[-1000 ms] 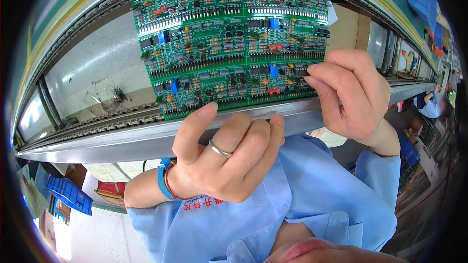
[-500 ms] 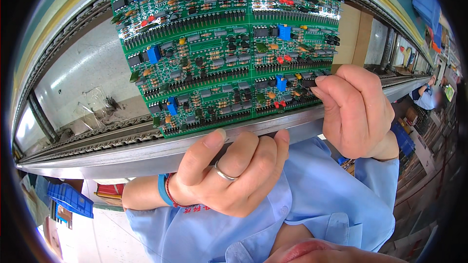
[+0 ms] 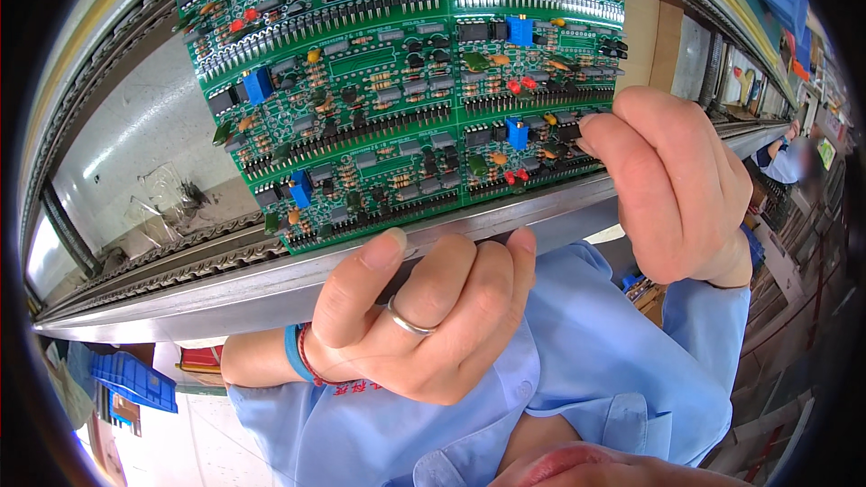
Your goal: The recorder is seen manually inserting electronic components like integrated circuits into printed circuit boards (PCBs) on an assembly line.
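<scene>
A green circuit board panel (image 3: 361, 140) stretches across the upper middle, filled with resistors, pin rows, blue blocks and red parts. Its near edge lies along a metal rail (image 3: 225, 293). At the panel's lower right, my right hand (image 3: 681, 185) is closed in a pinch at a black chip (image 3: 568, 133); the fingertips partly cover the chip's end. My left hand (image 3: 419, 316), with a ring on one finger, is curled against the near side of the rail below the panel. Its palm is hidden, so what it may hold cannot be seen.
Roller chains (image 3: 180, 261) run along the inside of the rail. Clear crumpled plastic (image 3: 162, 194) lies on the surface left of the panel. A blue bin (image 3: 135, 379) is at the lower left. Another person (image 3: 789, 158) is at the far right.
The panel has shifted slightly left along the rail and sits a little higher in view. My right hand stays at the same chip; my left hand remains curled by the rail.
</scene>
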The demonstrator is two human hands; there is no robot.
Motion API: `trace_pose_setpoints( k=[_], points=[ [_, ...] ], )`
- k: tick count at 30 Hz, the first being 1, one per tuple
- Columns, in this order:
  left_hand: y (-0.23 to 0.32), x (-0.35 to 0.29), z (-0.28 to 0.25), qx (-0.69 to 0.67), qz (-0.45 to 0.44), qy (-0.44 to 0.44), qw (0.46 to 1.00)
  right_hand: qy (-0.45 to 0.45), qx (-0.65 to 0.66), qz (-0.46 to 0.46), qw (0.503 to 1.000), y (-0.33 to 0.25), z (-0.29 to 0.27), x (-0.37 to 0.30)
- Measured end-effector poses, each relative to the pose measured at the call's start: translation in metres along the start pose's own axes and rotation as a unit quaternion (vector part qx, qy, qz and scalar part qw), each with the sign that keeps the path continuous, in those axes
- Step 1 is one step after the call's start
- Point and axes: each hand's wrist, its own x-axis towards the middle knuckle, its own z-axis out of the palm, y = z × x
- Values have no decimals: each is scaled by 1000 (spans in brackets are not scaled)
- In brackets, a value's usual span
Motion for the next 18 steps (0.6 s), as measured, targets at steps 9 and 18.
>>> trace_pose_setpoints(
  k=[9,18],
  points=[
    [2,2,1,-2,-11,6,1000,-9,-3,5,1000,-4,-3,1],
    [0,2,0,-10,-2,1,1000,91,-26,32,995,-10,12,-4]
  ],
)
